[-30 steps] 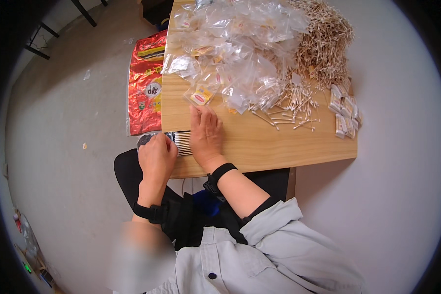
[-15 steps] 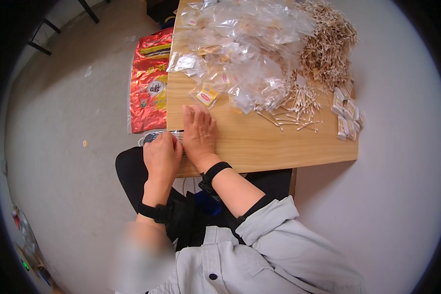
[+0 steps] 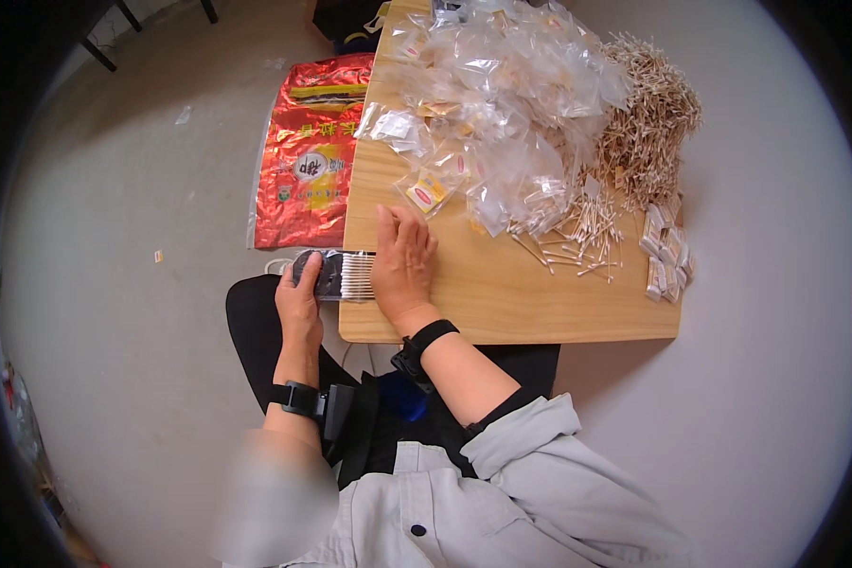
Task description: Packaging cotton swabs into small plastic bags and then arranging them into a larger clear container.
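At the table's left edge my left hand (image 3: 299, 298) grips a clear flat packet of cotton swabs (image 3: 357, 276), its thumb on top of the packet's dark end. Inside, the swabs lie side by side in a row, white tips showing. My right hand (image 3: 405, 270) rests palm down on the table with fingers extended, its thumb-less outline partly covering the packet's right end. What lies under that palm is hidden. Just beyond the right fingertips is a clear bag with a yellow-and-red card (image 3: 427, 192).
A heap of clear plastic bags (image 3: 511, 85) covers the far table. Loose cotton swabs (image 3: 648, 123) are piled at right, some scattered (image 3: 587, 237) nearer. Small white packs (image 3: 667, 251) stack at the right edge. A red printed sack (image 3: 303, 189) sits left of the wooden table (image 3: 521, 303).
My left hand has shifted left and turned, uncovering the packet and its row of swabs. My right hand stays by the packet's right end. The whole view has shifted slightly.
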`<action>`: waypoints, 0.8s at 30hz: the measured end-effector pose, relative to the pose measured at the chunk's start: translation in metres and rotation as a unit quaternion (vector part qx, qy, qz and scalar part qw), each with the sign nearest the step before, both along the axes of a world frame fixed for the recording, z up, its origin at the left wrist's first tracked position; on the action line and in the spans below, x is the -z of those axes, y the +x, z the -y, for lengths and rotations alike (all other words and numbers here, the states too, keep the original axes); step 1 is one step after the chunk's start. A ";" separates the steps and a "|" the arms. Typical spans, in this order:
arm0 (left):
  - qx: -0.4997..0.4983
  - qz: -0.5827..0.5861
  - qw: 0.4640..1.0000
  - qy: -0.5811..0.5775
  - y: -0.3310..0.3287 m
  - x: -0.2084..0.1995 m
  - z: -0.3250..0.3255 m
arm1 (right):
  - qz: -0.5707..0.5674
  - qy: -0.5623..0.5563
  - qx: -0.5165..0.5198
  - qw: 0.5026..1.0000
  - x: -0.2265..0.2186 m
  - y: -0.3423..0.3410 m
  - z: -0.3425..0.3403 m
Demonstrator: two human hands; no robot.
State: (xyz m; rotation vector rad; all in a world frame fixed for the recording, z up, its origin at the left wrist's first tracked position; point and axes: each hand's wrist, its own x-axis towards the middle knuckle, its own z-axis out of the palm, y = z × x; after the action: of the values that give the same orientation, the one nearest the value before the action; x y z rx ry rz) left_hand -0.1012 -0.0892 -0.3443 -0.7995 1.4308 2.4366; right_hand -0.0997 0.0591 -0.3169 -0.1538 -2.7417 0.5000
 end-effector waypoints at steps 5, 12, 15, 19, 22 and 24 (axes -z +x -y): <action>0.029 -0.016 0.999 -0.008 -0.001 0.001 -0.001 | -0.037 -0.019 0.015 0.999 -0.001 -0.002 0.003; -0.001 0.002 1.000 -0.002 0.007 -0.009 0.009 | -0.046 -0.211 0.062 0.975 -0.018 0.032 -0.052; -0.017 -0.005 1.000 0.003 0.011 -0.001 0.013 | -0.050 -0.169 0.073 0.982 -0.012 0.041 -0.096; -0.008 0.002 1.000 -0.023 0.016 0.002 0.013 | -0.034 -0.109 0.086 0.990 -0.019 0.033 -0.122; 0.017 -0.021 0.999 -0.041 0.020 0.004 0.013 | -0.021 -0.061 0.093 0.994 -0.019 0.028 -0.130; 0.029 -0.035 0.998 -0.050 0.022 0.005 0.015 | -0.015 -0.048 0.095 0.994 -0.021 0.025 -0.133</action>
State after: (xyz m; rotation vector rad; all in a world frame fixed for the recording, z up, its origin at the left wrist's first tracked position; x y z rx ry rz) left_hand -0.0789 -0.1042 -0.3488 -0.6896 1.5890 2.3876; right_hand -0.0748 0.1917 -0.2961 -0.4245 -2.6397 0.5754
